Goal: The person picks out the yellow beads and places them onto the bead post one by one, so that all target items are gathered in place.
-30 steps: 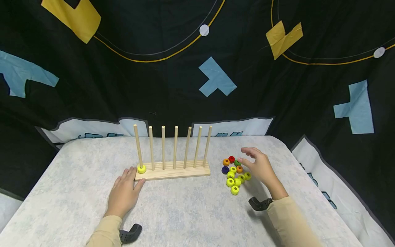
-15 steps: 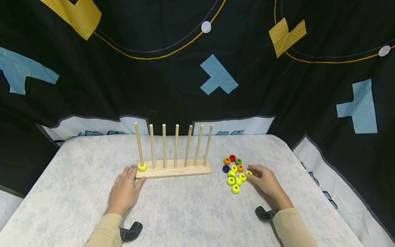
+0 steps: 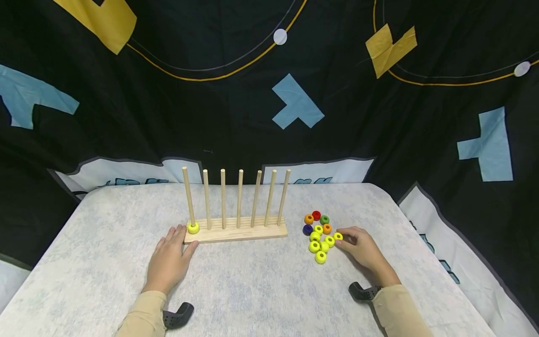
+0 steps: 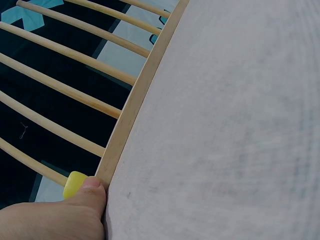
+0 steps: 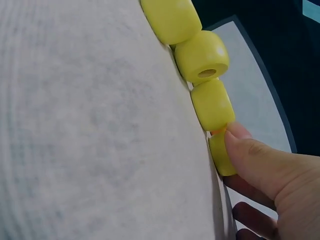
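A wooden peg board (image 3: 240, 234) with a row of several upright pegs lies on the table. One yellow bead (image 3: 193, 228) sits at the foot of the leftmost peg. My left hand (image 3: 168, 260) rests at the board's left end, fingers extended; in the left wrist view its thumb (image 4: 90, 192) touches the front edge beside that bead. To the right, my right hand (image 3: 362, 248) pinches the rightmost yellow bead (image 3: 338, 236) of a loose group between thumb and fingers. The right wrist view shows the thumb (image 5: 255, 155) against this bead (image 5: 220, 155), still on the table; the fingertips are partly hidden.
Several more yellow beads (image 3: 320, 257) lie close together left of my right hand. Behind them are a red bead (image 3: 316, 215), a green bead (image 3: 324, 219), two orange beads (image 3: 309, 219) and a dark purple bead (image 3: 308, 230). A dark cloth (image 3: 236, 117) hangs behind the table.
My right hand has come down from above the green bead, rightward and nearer, onto the rightmost yellow bead, and its fingers have closed in. The left hand has stayed at the board.
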Available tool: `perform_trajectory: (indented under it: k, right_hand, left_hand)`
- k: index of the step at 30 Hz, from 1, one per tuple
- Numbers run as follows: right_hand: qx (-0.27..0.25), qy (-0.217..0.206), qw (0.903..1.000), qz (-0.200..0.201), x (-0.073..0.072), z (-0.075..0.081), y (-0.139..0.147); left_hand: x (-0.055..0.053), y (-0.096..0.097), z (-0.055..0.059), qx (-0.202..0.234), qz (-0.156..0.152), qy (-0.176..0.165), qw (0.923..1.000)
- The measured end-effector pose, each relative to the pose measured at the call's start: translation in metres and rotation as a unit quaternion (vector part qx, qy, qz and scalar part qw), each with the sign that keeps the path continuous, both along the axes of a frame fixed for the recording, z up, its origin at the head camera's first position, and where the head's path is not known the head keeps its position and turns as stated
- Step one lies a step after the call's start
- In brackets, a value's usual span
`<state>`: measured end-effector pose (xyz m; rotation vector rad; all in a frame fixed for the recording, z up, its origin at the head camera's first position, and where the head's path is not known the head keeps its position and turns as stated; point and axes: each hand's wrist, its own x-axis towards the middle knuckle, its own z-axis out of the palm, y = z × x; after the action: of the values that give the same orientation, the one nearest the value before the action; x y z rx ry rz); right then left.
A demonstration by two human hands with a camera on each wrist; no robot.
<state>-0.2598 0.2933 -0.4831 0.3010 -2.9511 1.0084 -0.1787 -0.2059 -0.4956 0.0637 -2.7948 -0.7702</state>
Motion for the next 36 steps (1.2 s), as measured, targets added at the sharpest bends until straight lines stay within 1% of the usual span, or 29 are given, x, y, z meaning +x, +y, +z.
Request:
perform_trajectory:
  k: [4, 7, 9, 13, 16, 19, 23, 29, 36]
  right_hand:
    - [0.001, -0.018, 0.9998, -0.008, -0.002, 0.003, 0.0]
    - [0.001, -0.03, 0.9993, -0.022, -0.006, 0.008, 0.0]
    - [0.003, -0.026, 0.9993, -0.026, -0.01, 0.014, 0.0]
    - [0.006, 0.009, 0.9998, -0.017, -0.018, 0.027, -0.002]
    - [0.005, 0.035, 0.9993, -0.007, -0.025, 0.039, -0.005]
    - [0.001, 0.047, 0.9989, 0.0, -0.031, 0.053, -0.011]
    - [0.0, 0.05, 0.9987, 0.008, -0.04, 0.073, -0.022]
    - [-0.003, 0.066, 0.9977, 0.017, -0.05, 0.101, -0.043]
    - [-0.018, 0.086, 0.9955, 0.037, -0.058, 0.126, -0.071]
  left_hand:
    - [0.0, 0.0, 0.0, 0.002, 0.0, -0.003, 1.0]
    - [0.0, 0.0, 0.0, 0.001, -0.001, -0.002, 1.0]
    - [0.0, 0.0, 0.0, 0.001, -0.001, 0.0, 1.0]
    - [0.0, 0.0, 0.0, 0.0, 0.0, 0.002, 1.0]
    - [0.001, 0.0, 0.0, 0.001, 0.0, 0.0, 1.0]
    - [0.001, -0.001, 0.0, 0.002, 0.0, -0.002, 1.0]
    - [0.0, 0.0, 0.0, 0.002, 0.0, -0.002, 1.0]
    - [0.0, 0.0, 0.0, 0.001, 0.002, -0.002, 1.0]
    - [0.0, 0.001, 0.001, 0.002, 0.005, -0.008, 1.0]
